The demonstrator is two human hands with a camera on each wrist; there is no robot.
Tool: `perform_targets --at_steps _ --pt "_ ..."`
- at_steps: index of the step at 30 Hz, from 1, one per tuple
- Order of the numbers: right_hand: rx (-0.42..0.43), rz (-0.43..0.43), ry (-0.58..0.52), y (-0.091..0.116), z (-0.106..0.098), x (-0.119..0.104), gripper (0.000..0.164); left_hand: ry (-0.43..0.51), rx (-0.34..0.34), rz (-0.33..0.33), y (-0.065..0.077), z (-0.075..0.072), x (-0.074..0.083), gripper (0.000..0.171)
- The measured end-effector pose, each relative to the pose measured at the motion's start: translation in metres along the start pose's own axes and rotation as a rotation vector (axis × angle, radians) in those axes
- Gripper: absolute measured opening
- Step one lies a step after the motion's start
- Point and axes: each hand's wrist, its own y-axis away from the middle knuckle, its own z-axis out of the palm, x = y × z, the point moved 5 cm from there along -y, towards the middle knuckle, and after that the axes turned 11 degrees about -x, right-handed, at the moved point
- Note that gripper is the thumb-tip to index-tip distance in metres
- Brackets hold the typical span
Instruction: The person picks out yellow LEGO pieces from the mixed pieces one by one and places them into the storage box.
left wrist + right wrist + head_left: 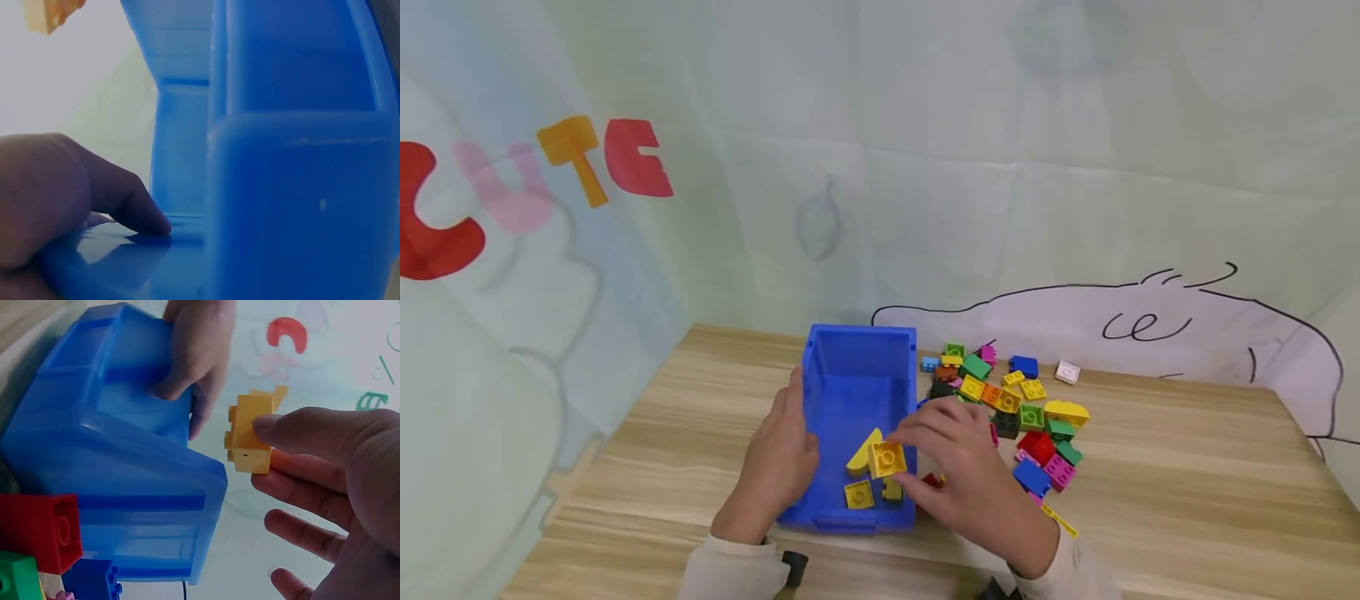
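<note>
A blue plastic bin stands on the wooden table, with several yellow bricks inside, among them a square one and a curved one. My left hand grips the bin's left wall; its thumb lies over the inner side. Above the bin's right side, my right hand pinches a yellow brick between thumb and fingers. In the right wrist view that yellow brick is held clear of the bin, studs toward the left, while the other fingers stay spread.
Right of the bin lies a loose pile of coloured bricks, including a red one, a blue one and a yellow curved one. A white brick lies apart near the back. A printed cloth hangs behind the table.
</note>
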Motion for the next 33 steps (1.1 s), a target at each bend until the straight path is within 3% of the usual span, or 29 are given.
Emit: perform_targets --at_steps 10,33 --pt "-0.081 0.019 0.134 -0.002 0.012 -0.003 0.032 -0.019 0.016 0.019 0.001 0.0 0.003 0.08" --pt "-0.188 -0.002 0.237 -0.004 0.03 -0.004 0.03 -0.011 0.0 -0.001 0.0 0.0 0.001 0.08"
